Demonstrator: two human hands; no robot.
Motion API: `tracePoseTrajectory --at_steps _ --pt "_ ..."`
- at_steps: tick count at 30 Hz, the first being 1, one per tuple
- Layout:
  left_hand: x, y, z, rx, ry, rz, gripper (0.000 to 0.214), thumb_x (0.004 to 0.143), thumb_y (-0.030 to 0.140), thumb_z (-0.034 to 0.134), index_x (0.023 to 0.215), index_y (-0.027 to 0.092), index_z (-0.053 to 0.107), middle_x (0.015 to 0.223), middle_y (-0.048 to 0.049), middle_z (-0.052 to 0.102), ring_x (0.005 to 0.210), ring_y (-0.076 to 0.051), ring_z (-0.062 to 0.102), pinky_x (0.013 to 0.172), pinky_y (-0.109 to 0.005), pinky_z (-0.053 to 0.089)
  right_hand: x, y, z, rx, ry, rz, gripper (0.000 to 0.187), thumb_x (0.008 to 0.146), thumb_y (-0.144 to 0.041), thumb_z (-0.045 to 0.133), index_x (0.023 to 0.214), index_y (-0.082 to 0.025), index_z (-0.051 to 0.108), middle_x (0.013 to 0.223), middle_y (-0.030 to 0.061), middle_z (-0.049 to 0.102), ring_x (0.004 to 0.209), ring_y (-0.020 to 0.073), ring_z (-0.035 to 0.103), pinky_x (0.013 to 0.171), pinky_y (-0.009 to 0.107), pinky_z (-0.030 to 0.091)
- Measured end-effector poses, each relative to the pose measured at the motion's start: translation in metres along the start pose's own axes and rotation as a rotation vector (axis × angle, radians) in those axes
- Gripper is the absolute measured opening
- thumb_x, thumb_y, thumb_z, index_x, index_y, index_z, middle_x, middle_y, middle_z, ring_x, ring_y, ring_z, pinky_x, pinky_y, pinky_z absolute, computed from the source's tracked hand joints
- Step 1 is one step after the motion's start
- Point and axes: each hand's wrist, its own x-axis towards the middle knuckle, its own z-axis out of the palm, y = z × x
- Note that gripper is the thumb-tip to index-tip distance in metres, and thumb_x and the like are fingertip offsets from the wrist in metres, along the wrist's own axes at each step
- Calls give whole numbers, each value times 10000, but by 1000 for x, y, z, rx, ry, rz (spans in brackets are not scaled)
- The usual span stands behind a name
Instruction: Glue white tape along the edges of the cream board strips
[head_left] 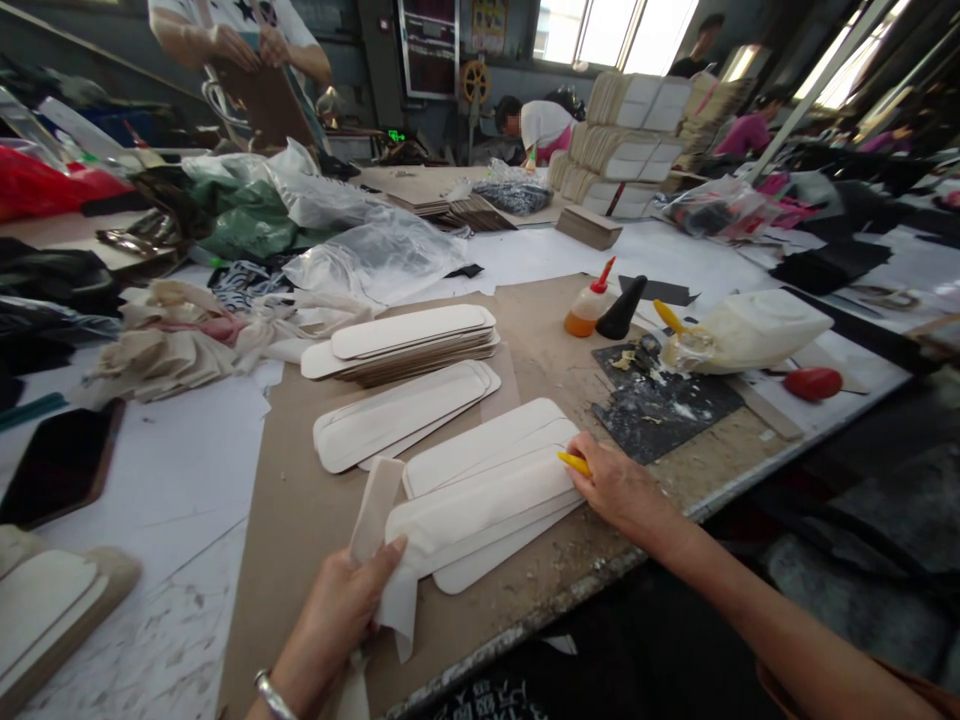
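Observation:
My left hand (341, 595) pinches the left end of a long white rounded board (480, 510), thumb on top. A pale strip of thin material (377, 500) runs across that end and hangs below it. Several similar boards (510, 440) lie fanned out underneath. At the board's right end, my right hand (619, 485) is closed around a small yellow tool (574, 462), its tip showing over the board; the rest is hidden by the fingers. Farther back lie a smaller group of boards (405, 415) and a thicker stack (412, 332).
A dark sheet (667, 405) smeared with pale paste holds a white plastic container (765, 330). Nearby stand a red-tipped bottle (583, 310) and a black cone-shaped object (622, 308). Crumpled cloth (165, 340) and plastic bags (375, 250) lie left, beside a phone (60, 465). A co-worker stands behind.

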Motion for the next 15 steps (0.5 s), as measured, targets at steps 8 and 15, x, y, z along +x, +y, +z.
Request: tracePoseTrajectory --at_steps 8,15 --pt "-5 6 1 16 16 -19 572 450 734 611 464 187 445 350 24 389 321 -96 320 343 -231 194 1 2 2 75 -26 1 108 822 -141 502 888 -194 436 803 45 586 783 207 586 666 261 382" --pt "-12 11 4 4 41 7 517 513 675 612 490 186 446 361 33 396 339 -96 320 365 -229 207 3 0 4 52 -48 24 105 837 -158 508 908 -192 439 805 39 605 761 208 600 631 258 361"
